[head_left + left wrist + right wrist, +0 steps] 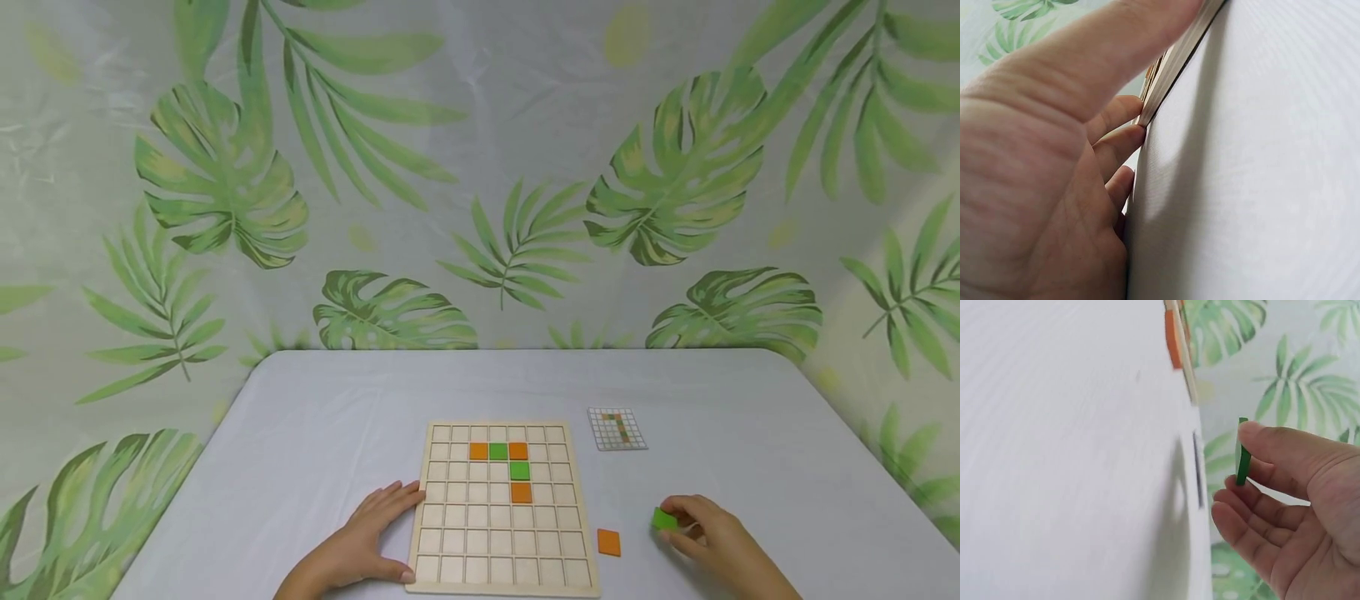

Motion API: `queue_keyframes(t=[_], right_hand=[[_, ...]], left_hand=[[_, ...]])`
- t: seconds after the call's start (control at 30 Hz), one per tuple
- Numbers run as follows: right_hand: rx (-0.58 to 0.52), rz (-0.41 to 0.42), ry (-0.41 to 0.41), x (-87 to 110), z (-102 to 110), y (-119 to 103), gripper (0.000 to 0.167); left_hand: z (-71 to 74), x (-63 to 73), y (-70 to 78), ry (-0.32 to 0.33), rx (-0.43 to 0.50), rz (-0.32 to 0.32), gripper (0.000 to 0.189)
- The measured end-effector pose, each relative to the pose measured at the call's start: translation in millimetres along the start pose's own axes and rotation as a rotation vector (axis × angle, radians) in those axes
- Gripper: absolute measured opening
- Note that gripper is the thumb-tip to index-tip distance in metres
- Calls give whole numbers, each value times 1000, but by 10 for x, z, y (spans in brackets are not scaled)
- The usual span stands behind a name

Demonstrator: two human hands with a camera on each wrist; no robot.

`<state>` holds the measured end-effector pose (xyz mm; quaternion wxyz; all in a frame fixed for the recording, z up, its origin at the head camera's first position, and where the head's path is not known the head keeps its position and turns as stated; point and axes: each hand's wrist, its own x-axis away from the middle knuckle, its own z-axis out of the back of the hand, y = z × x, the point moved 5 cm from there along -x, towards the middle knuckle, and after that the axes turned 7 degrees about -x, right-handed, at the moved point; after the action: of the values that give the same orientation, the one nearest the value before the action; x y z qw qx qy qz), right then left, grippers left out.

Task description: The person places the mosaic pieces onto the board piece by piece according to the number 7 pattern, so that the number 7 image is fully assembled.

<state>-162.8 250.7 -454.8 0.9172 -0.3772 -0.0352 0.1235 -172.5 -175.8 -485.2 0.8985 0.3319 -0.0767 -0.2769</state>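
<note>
A wooden grid board (465, 542) lies on the table, with orange and green square tiles set in some of its upper cells. One green tile (520, 471) sits between two orange ones in a short column. My left hand (367, 533) rests at the board's left edge, fingers straight, thumb at the lower corner. Right of the board, my right hand (705, 529) pinches a green tile (1243, 453) between thumb and fingers, above the table. A loose orange tile (609, 542) lies between the board and that hand.
A small card (617, 429) printed with a coloured grid pattern lies beyond the board's upper right corner. The white-covered table (337, 417) ends at a leaf-patterned cloth backdrop (525, 167).
</note>
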Motion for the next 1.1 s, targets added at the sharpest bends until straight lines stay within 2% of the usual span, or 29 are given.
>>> queue_keyframes(t=[0.13, 0.27, 0.37, 0.5, 0.67, 0.77, 0.87, 0.97, 1.1], right_hand=[[-37, 114, -8, -96, -100, -261, 31], [-58, 263, -5, -211, -247, -511, 28], [-95, 318, -27, -295, -376, -672, 28], [-141, 327, -65, -409, -563, -827, 29], [-158, 352, -66, -518, -813, -919, 29], [-155, 359, -74, -561, -943, -923, 27], [-148, 332, -89, -588, -1039, -896, 26], [-134, 321, -97, -599, -1096, -874, 27], [-115, 348, -91, -596, -1130, -865, 32]], left_hand=[[-3, 6, -10, -3, 1, 14, 94], [-6, 13, -13, -1, -8, 10, 93], [-5, 11, -7, 2, -15, 1, 92], [0, 5, 3, 4, -15, -13, 91], [4, -1, 8, 2, -7, -12, 91], [0, -3, 6, 2, 0, -9, 91], [1, -2, 10, 6, -1, -17, 91], [1, -1, 9, 7, -2, -16, 91], [-1, 1, 7, 3, 0, -4, 92]])
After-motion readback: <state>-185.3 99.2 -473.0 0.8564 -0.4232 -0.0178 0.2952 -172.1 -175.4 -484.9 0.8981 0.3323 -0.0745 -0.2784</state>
